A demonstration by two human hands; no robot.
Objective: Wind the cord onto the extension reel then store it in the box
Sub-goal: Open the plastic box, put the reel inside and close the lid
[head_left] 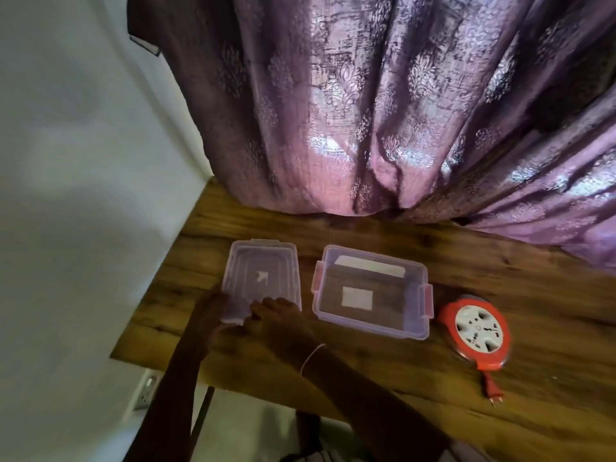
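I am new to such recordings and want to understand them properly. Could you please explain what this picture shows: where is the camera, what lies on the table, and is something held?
There is no machine here; the grip is simply a person's two bare hands. The single picture comes from a camera worn on the person's head, looking forward and down. On the wooden table lie a clear lid, an open clear box with red clips, and to its right an orange extension reel, whose plug points toward the person. The left hand and the right hand are both at the lid's near edge. Blur hides whether they grip it or only touch it. A purple curtain hangs behind.
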